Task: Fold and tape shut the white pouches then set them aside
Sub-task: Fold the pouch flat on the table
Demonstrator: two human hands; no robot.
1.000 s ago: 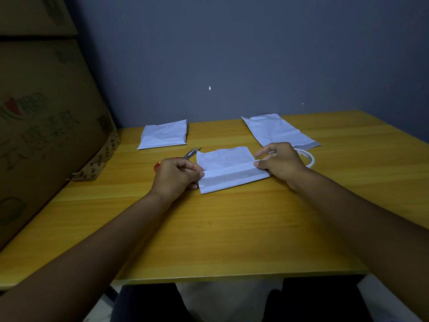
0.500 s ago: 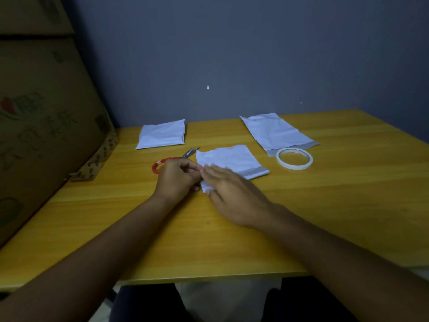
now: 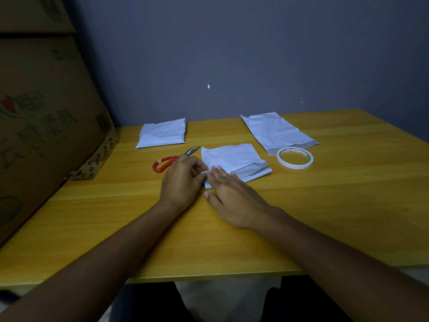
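Pouches, three, white and crinkled: left hand (image 3: 183, 180) is pinching the folded pouch (image 3: 234, 162); right hand (image 3: 232, 196) is pressing flat-fingered beside it.

Three pouches (image 3: 233, 159), one tape roll (image 3: 294, 157), one scissors (image 3: 171, 161).

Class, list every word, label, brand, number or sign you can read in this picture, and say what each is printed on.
Cardboard box: large printed characters and a fruit picture on its side, too dim and blurred to read.
Red-handled scissors: a small white mark on the handle, too small to read.
Folded pouch under the hands, tape roll, the other two white pouches: no text visible.
Nothing can be quoted legibly.
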